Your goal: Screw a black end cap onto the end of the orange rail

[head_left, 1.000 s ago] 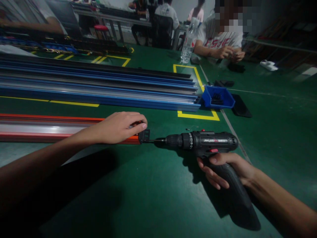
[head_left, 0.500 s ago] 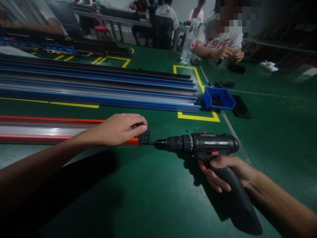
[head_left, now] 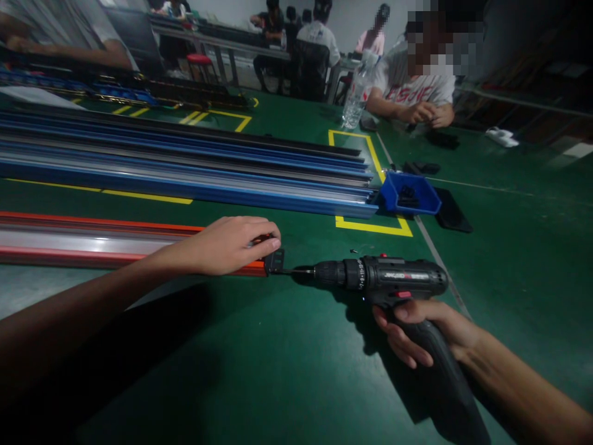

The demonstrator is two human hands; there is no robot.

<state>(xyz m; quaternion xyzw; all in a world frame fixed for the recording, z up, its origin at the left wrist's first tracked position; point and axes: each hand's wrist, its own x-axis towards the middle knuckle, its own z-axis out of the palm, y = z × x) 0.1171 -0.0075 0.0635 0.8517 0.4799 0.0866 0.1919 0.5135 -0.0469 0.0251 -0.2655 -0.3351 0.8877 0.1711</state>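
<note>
My right hand (head_left: pixel 417 330) is wrapped round the handle of a black cordless drill (head_left: pixel 398 275), which points left. Its long thin bit (head_left: pixel 296 271) reaches to a black end bracket (head_left: pixel 276 262) on the end of an orange-edged metal rail (head_left: pixel 115 242). Over that rail end lies my left hand (head_left: pixel 236 244), its fingers curled round the rail beside the bracket. The fingertips partly hide what is under them. A small dark screw (head_left: pixel 354 251) lies on the green table just behind the drill's chuck.
Several blue and black rails (head_left: pixel 208 176) lie side by side beyond. At their right end stands a blue bin (head_left: pixel 410 193) holding small black parts, beside a dark flat phone-like object (head_left: pixel 454 210). Farther back are a plastic bottle (head_left: pixel 356 93) and a seated person (head_left: pixel 417 93).
The view has shifted slightly, so the table things appear a little lower and farther right. Both hands keep their grip, and the bit stays at the bracket.
</note>
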